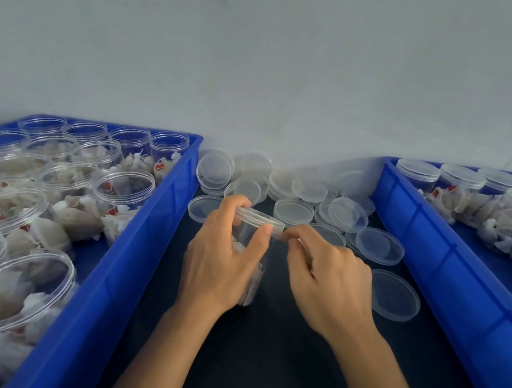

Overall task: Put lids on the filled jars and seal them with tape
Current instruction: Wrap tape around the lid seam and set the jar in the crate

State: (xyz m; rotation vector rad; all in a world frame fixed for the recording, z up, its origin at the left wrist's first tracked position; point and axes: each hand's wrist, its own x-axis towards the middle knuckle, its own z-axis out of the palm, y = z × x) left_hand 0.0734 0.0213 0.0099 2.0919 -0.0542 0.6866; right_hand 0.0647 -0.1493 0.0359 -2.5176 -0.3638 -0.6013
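My left hand (224,254) grips a clear filled jar (251,277) over the dark table between two blue bins. A clear lid (258,218) sits on the jar's top, tilted toward the right. My right hand (328,273) pinches something thin at the lid's right edge with thumb and forefinger; it looks like clear tape, but I cannot tell for sure. The jar holds white sachets, mostly hidden behind my left palm.
A blue bin (130,259) on the left holds several open jars of white sachets. A second blue bin (452,266) on the right holds several lidded jars. Loose clear lids (294,185) are heaped at the back of the dark table (260,355); one lid (393,296) lies beside my right hand.
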